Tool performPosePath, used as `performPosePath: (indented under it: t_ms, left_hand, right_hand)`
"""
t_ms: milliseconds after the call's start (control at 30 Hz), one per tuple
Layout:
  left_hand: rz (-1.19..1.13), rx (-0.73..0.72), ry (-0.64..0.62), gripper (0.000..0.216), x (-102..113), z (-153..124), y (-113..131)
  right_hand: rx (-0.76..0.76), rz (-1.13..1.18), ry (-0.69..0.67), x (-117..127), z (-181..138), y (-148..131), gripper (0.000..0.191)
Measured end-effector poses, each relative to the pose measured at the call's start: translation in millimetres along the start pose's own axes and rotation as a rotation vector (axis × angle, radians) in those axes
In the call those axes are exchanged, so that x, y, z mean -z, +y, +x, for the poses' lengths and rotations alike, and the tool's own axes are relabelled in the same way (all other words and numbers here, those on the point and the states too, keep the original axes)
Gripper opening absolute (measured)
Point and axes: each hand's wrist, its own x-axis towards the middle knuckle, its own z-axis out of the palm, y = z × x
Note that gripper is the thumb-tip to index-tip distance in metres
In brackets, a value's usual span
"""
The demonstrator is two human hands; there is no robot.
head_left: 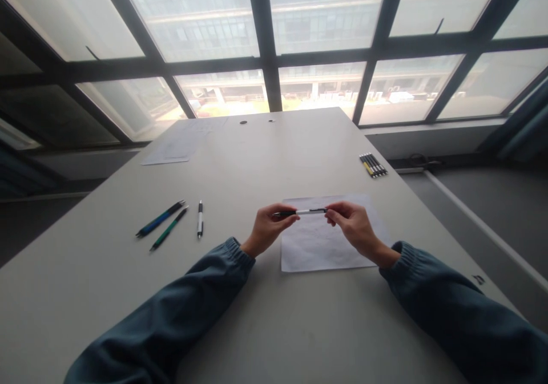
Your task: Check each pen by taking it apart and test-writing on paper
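A white pen with black ends [309, 211] is held level between my two hands, above a sheet of paper [317, 253]. My left hand [272, 224] pinches its dark grip end, with the tip pointing left. At the other end, the fingers of my right hand [351, 224] close on the end by the black clip. Left of my hands lie a similar white and black pen [200, 219], a green pen [170, 228] and blue and dark pens [160, 219] side by side. My fingers partly cover both ends of the held pen.
On the table's right edge a row of several pens [373, 165] lies together, one with yellow. More paper sheets [180, 140] lie at the far left. Two small round dark spots [243, 122] show near the back edge. Windows [321, 84] stand behind the white table [257, 167].
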Motion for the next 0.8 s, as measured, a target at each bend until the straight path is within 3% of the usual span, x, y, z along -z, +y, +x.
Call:
performPosePath:
  t_ms: [200, 800]
  left_hand:
    - [0.121, -0.069, 0.075, 0.032, 6.5, 1.2, -23.7]
    - [0.163, -0.076, 0.197, 0.033, 10.7, 0.7, -34.8]
  right_hand:
    - [0.097, -0.028, 0.150, 13.6, -2.6, 7.9, 0.027]
    - [0.045, 0.078, 0.161, 11.1, 2.9, 24.2, 0.032]
